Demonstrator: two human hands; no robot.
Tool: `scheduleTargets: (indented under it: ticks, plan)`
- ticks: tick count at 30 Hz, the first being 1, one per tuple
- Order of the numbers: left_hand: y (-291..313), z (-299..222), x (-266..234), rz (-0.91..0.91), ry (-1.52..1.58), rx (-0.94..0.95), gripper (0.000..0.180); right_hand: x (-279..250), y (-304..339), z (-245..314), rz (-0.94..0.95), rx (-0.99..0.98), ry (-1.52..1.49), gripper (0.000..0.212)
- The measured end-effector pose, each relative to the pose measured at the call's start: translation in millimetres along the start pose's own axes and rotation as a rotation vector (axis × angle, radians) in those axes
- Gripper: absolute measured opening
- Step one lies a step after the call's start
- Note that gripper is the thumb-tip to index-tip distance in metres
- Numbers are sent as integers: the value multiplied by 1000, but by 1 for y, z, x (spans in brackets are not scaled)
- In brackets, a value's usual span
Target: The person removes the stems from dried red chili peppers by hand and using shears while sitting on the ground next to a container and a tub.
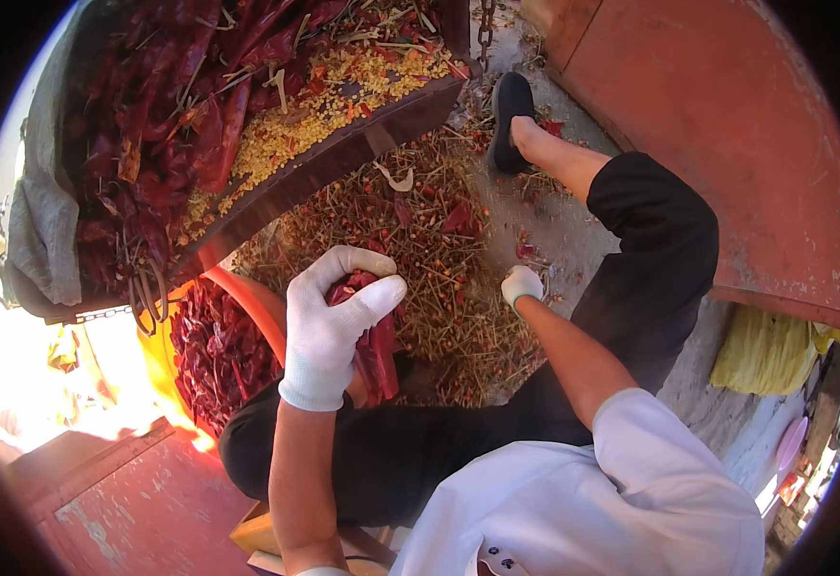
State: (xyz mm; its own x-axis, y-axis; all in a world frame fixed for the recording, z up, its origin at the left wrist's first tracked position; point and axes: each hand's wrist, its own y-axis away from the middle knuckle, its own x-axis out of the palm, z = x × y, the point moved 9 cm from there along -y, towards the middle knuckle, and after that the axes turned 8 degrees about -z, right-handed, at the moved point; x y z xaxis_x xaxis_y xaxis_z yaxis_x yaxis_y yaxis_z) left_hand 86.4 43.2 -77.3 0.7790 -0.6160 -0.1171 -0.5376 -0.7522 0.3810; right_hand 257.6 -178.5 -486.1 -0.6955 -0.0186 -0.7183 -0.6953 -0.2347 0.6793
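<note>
Chillies (213, 350), dried and red, fill an orange basket (261, 307) at my left. My gloved left hand (329, 326) is closed around a bunch of dried chillies (374, 350); they look light and brittle, best gripped mid-bunch. My right hand (520, 285) hangs loosely curled and empty above the stem litter (439, 288).

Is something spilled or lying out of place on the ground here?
Yes. Chili stems and red bits are littered over the ground between the person's legs, in a loose heap. The left hand grips dried chilies; the right hand reaches low over the heap.
</note>
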Motion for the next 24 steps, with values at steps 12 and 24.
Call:
scheduleTargets:
  ticks: [12, 24]
  plan:
    - [-6, -6, 2, -52, -353, 233, 19, -129, 119, 130, 285, -214, -1268, 30]
    - [4, -6, 26, 35, -463, 329, 48, -175, 236, 167, 827, -565, -1459, 16]
